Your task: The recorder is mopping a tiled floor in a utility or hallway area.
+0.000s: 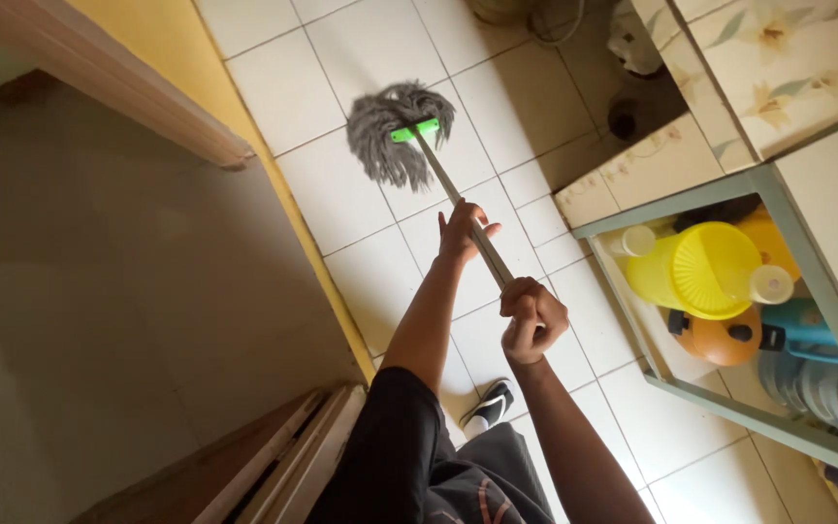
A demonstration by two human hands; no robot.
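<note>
Both hands clenched on mop handle (458,199): left hand (462,231) forward, right hand (531,320) behind. Mop head (398,131) at 12 o'clock on tiled floor (361,58); cleaned extent indeterminate.

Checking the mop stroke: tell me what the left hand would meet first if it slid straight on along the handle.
The left hand points down the mop handle toward the floor. It would probably meet the green clamp on the grey mop head first; the handle between looks bare.
</note>
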